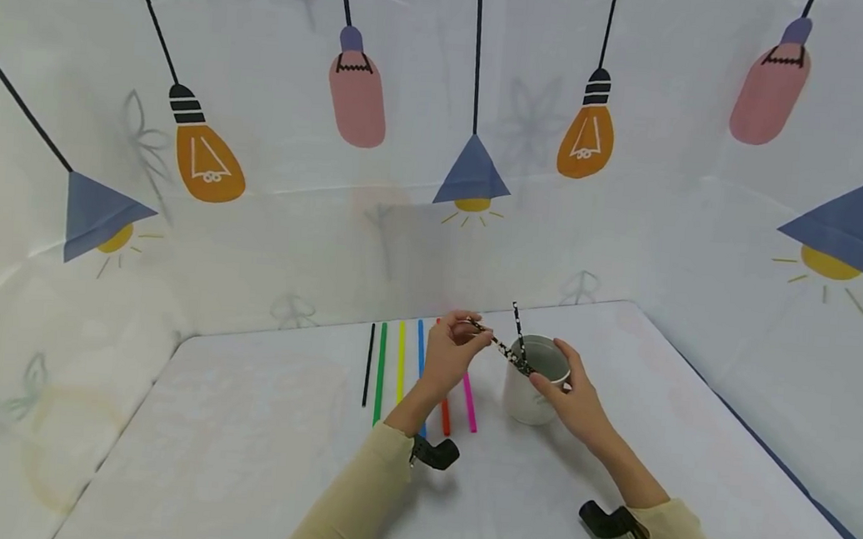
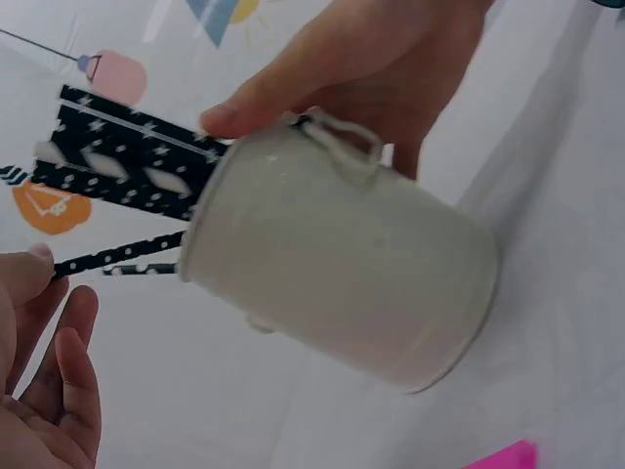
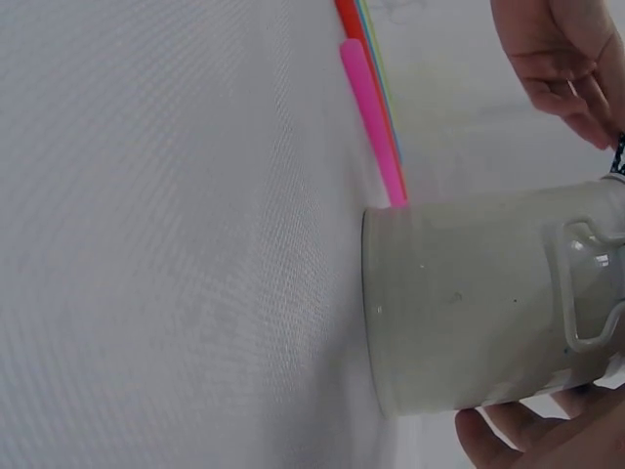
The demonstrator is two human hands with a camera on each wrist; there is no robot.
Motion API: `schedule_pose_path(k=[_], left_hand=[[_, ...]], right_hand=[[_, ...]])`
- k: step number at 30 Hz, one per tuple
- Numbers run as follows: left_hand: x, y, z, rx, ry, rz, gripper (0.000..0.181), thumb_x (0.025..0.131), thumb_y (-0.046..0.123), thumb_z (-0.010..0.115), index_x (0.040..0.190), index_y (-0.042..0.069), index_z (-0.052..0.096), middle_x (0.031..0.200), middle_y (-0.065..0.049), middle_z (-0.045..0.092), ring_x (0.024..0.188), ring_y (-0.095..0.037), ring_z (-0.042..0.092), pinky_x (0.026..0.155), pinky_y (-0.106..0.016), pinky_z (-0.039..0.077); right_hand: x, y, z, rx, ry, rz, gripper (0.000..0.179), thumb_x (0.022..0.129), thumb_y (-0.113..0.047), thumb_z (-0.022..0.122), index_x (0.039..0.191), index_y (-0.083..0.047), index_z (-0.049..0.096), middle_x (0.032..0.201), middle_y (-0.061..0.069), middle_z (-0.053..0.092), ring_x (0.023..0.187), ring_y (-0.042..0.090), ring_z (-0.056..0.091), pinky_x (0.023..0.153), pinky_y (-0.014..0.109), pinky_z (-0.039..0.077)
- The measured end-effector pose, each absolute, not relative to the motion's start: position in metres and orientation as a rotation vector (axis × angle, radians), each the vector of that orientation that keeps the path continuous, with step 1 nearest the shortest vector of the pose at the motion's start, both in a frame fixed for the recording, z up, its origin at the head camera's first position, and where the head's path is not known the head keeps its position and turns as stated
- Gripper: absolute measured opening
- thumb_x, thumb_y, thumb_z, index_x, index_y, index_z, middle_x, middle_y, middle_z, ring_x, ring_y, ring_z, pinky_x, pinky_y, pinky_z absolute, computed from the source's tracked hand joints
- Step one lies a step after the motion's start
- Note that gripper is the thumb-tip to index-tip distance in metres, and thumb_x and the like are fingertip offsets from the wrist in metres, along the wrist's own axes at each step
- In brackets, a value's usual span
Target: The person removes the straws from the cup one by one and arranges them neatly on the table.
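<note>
An off-white cup [image 1: 531,402] with a small side handle [image 3: 576,283] stands on the table. My right hand [image 1: 576,396] grips it, thumb near the rim and fingers around the far side. Several black-and-white patterned paper straws [image 2: 127,156] lean out of its mouth, some with stars, some with dots or stripes. The right thumb lies close beside them at the rim. My left hand [image 1: 451,354] pinches the outer end of a dotted black straw [image 2: 117,256], whose other end reaches into the cup. The cup's inside is mostly hidden.
To the left of the cup several coloured sticks lie side by side: black [image 1: 369,365], green [image 1: 381,374], yellow [image 1: 401,359], blue, red [image 1: 445,417] and pink [image 1: 471,402]. My left forearm crosses over some of them. Behind the white table [image 1: 255,424] hangs a sheet printed with lamps.
</note>
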State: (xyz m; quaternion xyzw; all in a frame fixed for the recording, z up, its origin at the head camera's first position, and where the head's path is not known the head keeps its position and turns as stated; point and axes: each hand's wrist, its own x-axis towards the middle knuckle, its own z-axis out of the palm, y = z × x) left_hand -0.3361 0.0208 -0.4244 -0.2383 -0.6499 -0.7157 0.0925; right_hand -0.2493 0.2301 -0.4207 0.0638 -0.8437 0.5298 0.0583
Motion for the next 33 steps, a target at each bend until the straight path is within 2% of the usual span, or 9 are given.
schedule_pose_path(k=[3, 7, 14, 19, 29, 33], left_hand=[[-0.342, 0.010, -0.417, -0.633, -1.816, -2.201, 0.023, 0.088, 0.001, 0.071, 0.102, -0.002, 0.053, 0.091, -0.017, 0.070, 0.082, -0.028, 0.070, 0.077, -0.032, 0.055], [-0.350, -0.010, -0.406, -0.557, -1.725, -2.233, 0.017, 0.087, 0.003, 0.072, 0.092, 0.000, 0.056, 0.088, -0.010, 0.068, 0.081, -0.025, 0.069, 0.074, -0.030, 0.056], [-0.359, -0.047, -0.389, -0.414, -1.633, -2.245, 0.014, 0.087, 0.007, 0.073, 0.091, 0.005, 0.059, 0.089, -0.010, 0.066, 0.080, -0.019, 0.070, 0.079, -0.036, 0.056], [-0.361, -0.070, -0.381, -0.324, -1.604, -2.256, 0.014, 0.087, 0.006, 0.073, 0.090, 0.006, 0.060, 0.089, -0.010, 0.065, 0.079, -0.019, 0.070, 0.077, -0.032, 0.056], [-0.366, -0.115, -0.377, -0.251, -1.682, -2.238, 0.011, 0.088, 0.006, 0.072, 0.093, 0.006, 0.063, 0.090, -0.007, 0.063, 0.076, -0.016, 0.067, 0.071, -0.025, 0.055], [-0.369, -0.136, -0.380, -0.218, -1.753, -2.198, 0.007, 0.089, 0.005, 0.071, 0.093, 0.006, 0.066, 0.089, -0.006, 0.063, 0.076, -0.016, 0.066, 0.072, -0.026, 0.054]], right_hand=[[-0.254, 0.233, -0.428, 0.207, -2.555, 1.601, 0.078, 0.096, -0.028, 0.063, 0.154, -0.009, 0.014, 0.145, 0.027, 0.033, 0.124, 0.047, 0.043, 0.094, 0.054, 0.042], [-0.267, 0.240, -0.448, 0.225, -2.552, 1.558, 0.078, 0.097, -0.027, 0.062, 0.155, -0.010, 0.013, 0.144, 0.026, 0.035, 0.120, 0.042, 0.047, 0.088, 0.048, 0.045], [-0.272, 0.243, -0.457, 0.225, -2.545, 1.549, 0.079, 0.097, -0.031, 0.061, 0.155, -0.012, 0.011, 0.146, 0.024, 0.033, 0.122, 0.041, 0.045, 0.089, 0.048, 0.045], [-0.271, 0.242, -0.455, 0.228, -2.548, 1.522, 0.078, 0.097, -0.033, 0.061, 0.155, -0.014, 0.012, 0.144, 0.023, 0.036, 0.118, 0.037, 0.047, 0.084, 0.041, 0.046], [-0.274, 0.244, -0.457, 0.218, -2.547, 1.540, 0.079, 0.096, -0.037, 0.061, 0.155, -0.017, 0.012, 0.142, 0.024, 0.037, 0.118, 0.037, 0.046, 0.089, 0.049, 0.044], [-0.273, 0.242, -0.456, 0.227, -2.537, 1.561, 0.079, 0.096, -0.035, 0.062, 0.155, -0.015, 0.013, 0.143, 0.025, 0.036, 0.121, 0.039, 0.045, 0.090, 0.050, 0.043]])
